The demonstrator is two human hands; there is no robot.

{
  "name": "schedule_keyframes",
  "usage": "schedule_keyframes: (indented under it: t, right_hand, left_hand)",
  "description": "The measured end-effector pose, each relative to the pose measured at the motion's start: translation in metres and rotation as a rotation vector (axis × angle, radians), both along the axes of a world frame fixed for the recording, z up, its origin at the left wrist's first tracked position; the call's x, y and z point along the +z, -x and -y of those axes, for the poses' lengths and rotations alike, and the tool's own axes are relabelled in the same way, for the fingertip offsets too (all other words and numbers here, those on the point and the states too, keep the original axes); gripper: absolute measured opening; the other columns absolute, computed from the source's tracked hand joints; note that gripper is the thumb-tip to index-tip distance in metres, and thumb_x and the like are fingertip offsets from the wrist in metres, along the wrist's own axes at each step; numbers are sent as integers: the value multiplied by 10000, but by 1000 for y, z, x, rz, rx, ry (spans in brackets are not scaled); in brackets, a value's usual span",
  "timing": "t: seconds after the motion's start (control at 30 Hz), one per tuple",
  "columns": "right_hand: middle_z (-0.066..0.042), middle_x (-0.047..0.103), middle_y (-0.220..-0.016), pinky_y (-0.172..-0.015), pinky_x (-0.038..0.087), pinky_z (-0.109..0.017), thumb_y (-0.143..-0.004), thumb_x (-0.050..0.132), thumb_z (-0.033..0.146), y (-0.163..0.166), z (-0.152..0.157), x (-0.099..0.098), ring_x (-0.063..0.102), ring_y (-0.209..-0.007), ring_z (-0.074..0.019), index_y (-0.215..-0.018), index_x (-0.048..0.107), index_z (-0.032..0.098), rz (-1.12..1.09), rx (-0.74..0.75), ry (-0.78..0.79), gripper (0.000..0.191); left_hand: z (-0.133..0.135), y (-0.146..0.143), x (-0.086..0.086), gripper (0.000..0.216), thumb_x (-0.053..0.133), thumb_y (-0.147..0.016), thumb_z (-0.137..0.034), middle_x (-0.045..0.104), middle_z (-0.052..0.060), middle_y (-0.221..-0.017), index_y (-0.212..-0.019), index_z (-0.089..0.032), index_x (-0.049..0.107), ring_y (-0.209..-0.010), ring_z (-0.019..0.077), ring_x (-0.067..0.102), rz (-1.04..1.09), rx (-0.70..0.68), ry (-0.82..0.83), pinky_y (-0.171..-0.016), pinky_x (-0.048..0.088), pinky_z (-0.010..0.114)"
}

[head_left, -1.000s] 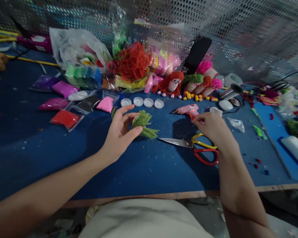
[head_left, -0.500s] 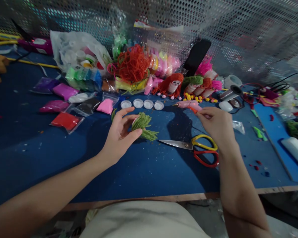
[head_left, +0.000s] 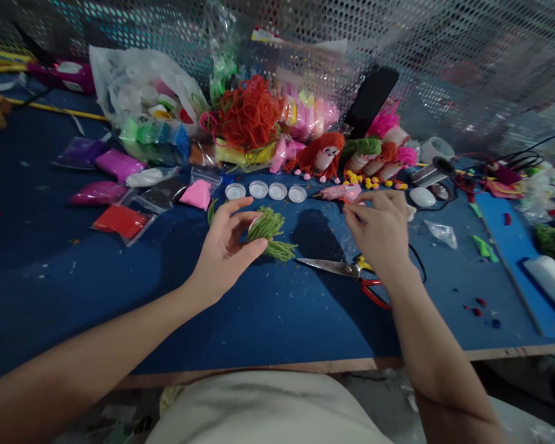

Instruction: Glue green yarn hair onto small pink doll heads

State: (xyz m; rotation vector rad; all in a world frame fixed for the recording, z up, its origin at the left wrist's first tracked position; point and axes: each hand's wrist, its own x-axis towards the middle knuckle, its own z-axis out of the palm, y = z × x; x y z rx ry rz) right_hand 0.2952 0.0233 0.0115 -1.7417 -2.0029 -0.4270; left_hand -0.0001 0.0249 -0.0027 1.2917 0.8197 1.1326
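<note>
My left hand [head_left: 224, 250] is closed around a small piece topped with green yarn [head_left: 268, 225]; a pale edge shows beside the yarn, and the rest is hidden by the fingers. On the right, my right hand [head_left: 379, 228] is closed on a pink glue gun [head_left: 337, 192], its nozzle pointing left and the handle mostly covered by the hand. Below that hand lie scissors [head_left: 333, 266] with yellow and red handles, blades toward the left; the hand and wrist hide part of the handles. White round lids [head_left: 277, 191] stand in a row beyond my left hand.
Yarn-haired dolls [head_left: 326, 154] lie at the back beside an orange yarn heap [head_left: 250, 114]. Bags of coloured clay [head_left: 123, 221] spread over the left. A black cord [head_left: 419, 262] curves by my right wrist. A blue board [head_left: 513, 265] lies at the right.
My right hand has moved left with the glue gun, now covering more of the scissors' handles. The left hand holds the green-yarn piece in nearly the same place.
</note>
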Motion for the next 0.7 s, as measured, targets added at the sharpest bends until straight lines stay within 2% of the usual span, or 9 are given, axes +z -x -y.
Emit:
schedule_keyframes:
  t: [0.1, 0.27, 0.53, 0.7]
  right_hand:
    - [-79, 733, -890, -889, 482, -460, -959, 587, 268, 16, -3, -4, 564, -997, -301, -857, 791, 241, -13, 137, 92, 231]
    - [-74, 752, -923, -908, 468, -449, -970, 586, 264, 20, -5, -14, 536, -999, -285, -917, 792, 244, -57, 198, 177, 213]
    - [-52, 768, -957, -905, 428, -488, -981, 565, 298, 30, 0, -8, 550, -1021, -308, -870, 781, 277, 25, 132, 211, 244]
    - [-109, 754, -980, -957, 425, -525, -998, 494, 272, 39, -1, -3, 556, -1129, -351, -874, 746, 229, 110, 104, 264, 284]
  left_hand:
    - [0, 0, 0, 540, 714, -845, -266, 650, 59, -1158, -1325, -273, 466, -1149, 247, 660, -15, -7, -4, -909, 629, 405]
    - [1, -1, 3, 535, 707, -842, -277, 644, 53, -1146, -1314, -268, 456, -1132, 244, 665, -20, -6, -6, -922, 627, 417]
    - [2, -2, 6, 530, 728, -823, -262, 640, 54, -1126, -1290, -278, 479, -1121, 256, 652, 25, -19, 47, -848, 641, 392]
    - [2, -2, 6, 528, 723, -827, -258, 639, 51, -1131, -1293, -279, 477, -1140, 255, 645, 22, -24, 42, -855, 638, 383]
